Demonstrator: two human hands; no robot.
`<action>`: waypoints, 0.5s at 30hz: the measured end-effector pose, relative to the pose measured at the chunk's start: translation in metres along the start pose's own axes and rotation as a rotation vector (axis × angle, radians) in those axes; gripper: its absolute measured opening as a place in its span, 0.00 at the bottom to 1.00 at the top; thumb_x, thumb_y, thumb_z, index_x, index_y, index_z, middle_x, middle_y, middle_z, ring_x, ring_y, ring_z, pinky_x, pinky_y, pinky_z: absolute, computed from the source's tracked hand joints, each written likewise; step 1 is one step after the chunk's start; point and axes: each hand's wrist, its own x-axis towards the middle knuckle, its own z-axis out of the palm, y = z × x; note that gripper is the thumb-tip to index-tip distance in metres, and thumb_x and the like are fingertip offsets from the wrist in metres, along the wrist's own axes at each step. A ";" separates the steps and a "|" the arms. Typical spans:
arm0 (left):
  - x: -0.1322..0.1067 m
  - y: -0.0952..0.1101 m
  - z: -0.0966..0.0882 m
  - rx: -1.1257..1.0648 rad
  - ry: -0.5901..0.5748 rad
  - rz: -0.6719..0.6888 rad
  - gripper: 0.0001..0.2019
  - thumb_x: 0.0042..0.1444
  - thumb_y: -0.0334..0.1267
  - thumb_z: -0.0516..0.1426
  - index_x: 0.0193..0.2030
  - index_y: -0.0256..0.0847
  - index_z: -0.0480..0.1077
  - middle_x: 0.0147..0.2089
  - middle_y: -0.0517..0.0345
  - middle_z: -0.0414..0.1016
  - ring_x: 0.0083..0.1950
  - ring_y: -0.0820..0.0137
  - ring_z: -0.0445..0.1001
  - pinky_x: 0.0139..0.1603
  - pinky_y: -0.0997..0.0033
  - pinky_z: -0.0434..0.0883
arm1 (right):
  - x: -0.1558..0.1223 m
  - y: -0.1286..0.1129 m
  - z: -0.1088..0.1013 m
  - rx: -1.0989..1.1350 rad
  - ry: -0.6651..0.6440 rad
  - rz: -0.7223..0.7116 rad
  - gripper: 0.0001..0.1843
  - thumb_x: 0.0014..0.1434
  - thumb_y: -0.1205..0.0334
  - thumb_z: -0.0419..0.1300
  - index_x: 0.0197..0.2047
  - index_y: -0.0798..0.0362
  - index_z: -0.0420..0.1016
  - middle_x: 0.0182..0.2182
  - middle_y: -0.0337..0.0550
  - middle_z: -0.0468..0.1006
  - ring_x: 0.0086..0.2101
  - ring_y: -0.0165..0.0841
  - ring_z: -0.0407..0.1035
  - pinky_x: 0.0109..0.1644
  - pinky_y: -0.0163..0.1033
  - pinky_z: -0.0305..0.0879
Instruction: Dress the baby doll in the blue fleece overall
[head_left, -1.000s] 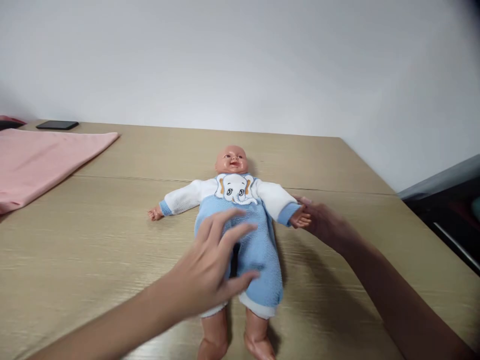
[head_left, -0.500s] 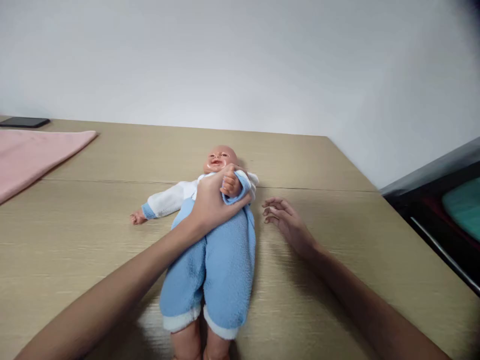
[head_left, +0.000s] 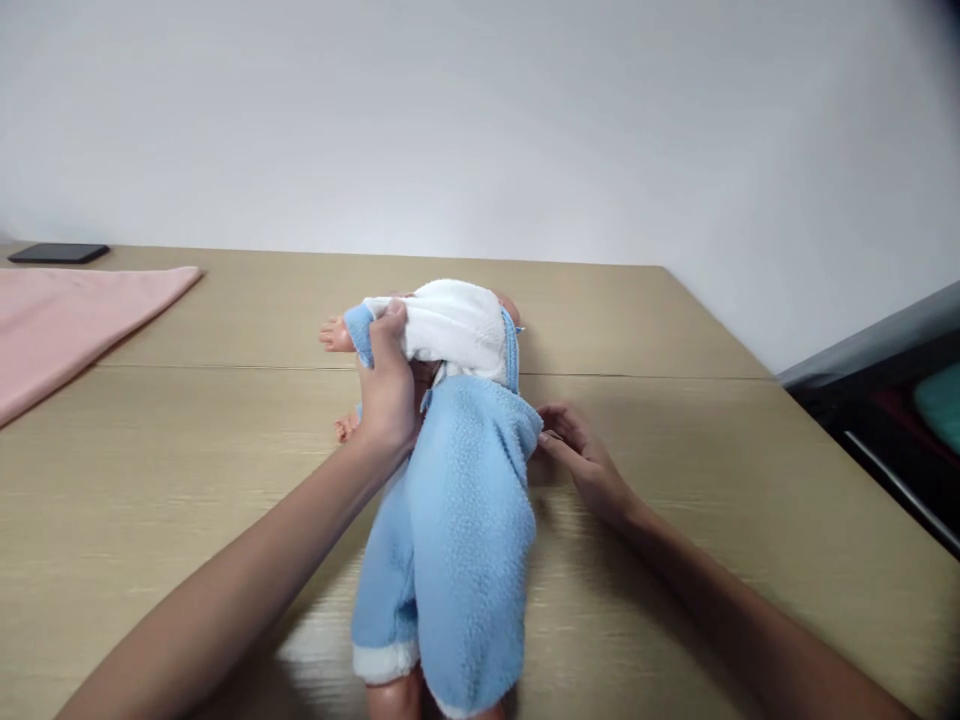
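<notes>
- A pale, plain wall [head_left: 450, 130] fills the upper part of the view behind everything else.
- Below it spreads the light wood-toned surface [head_left: 697, 440], crossed by a thin dark seam [head_left: 637, 376].
- Beyond its right edge stands a black object [head_left: 847, 410] with a pale strip along it and a teal patch [head_left: 943, 402]; what it is cannot be told.
- A pink cloth [head_left: 75, 325] lies flat at the far left, partly out of view, well apart from the person's hands.
- The doll [head_left: 472, 500] lies near the middle of the surface, tipped on its side, in a fleecy outfit with blue legs and a white top; its head is mostly hidden behind the white shoulder.
- The person's left hand [head_left: 391, 390] is closed around the doll's white sleeve [head_left: 457, 330], thumb on top near the blue cuff [head_left: 360, 335]; its fingers are mostly hidden.
- The right hand [head_left: 579, 455] is half curled at the right edge of the blue fabric, fingertips partly covered; whether it pinches any cloth cannot be told.
- A flat black device [head_left: 58, 254] rests beyond the pink cloth, by the wall.
- One small doll hand [head_left: 337, 335] pokes from the cuff, pointing left; another [head_left: 346, 428] shows below it, beside the left wrist.
</notes>
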 end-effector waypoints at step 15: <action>0.021 -0.014 -0.078 -0.016 -0.004 -0.084 0.21 0.63 0.59 0.62 0.52 0.47 0.70 0.42 0.58 0.82 0.46 0.60 0.82 0.47 0.63 0.81 | -0.020 -0.019 0.037 -0.238 -0.148 -0.272 0.16 0.72 0.65 0.63 0.61 0.43 0.76 0.52 0.47 0.80 0.50 0.41 0.77 0.58 0.53 0.79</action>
